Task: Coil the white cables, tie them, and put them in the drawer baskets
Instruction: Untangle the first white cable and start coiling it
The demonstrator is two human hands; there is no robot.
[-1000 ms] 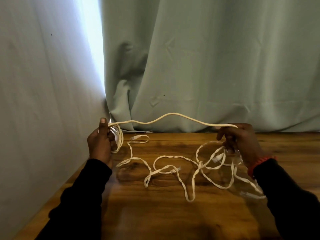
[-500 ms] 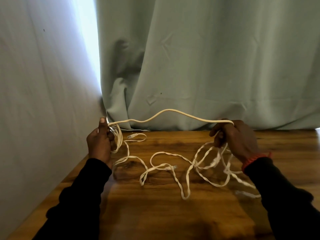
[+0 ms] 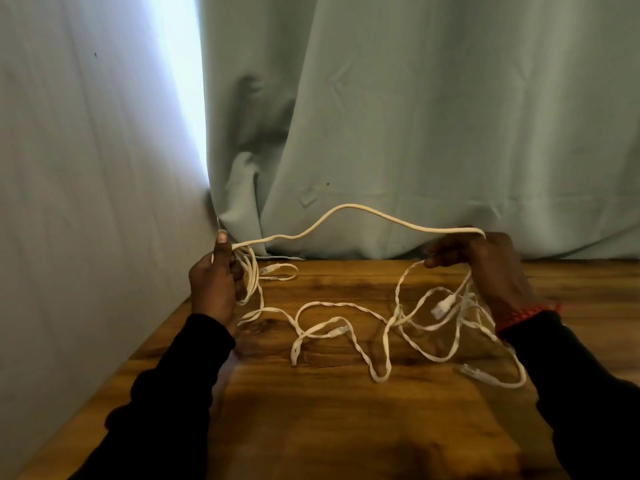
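Note:
A tangle of flat white cables (image 3: 346,320) lies across the wooden table (image 3: 346,427). My left hand (image 3: 213,282) grips a small bundle of coiled loops at the table's left edge, thumb up. From it one strand of white cable arches through the air to my right hand (image 3: 491,271), which holds it raised above the table. More loops and a plug (image 3: 441,306) hang below the right hand. Other connector ends lie near the middle (image 3: 337,330) and at the right (image 3: 472,370).
A pale green curtain (image 3: 415,133) hangs along the table's back edge. A pale wall (image 3: 86,202) runs along the left side, with bright light showing in the gap between them. No drawer or baskets are in view.
My right hand has lifted a little, pulling the loops and a plug beneath it up off the table. The left hand has stayed in place with its coil.

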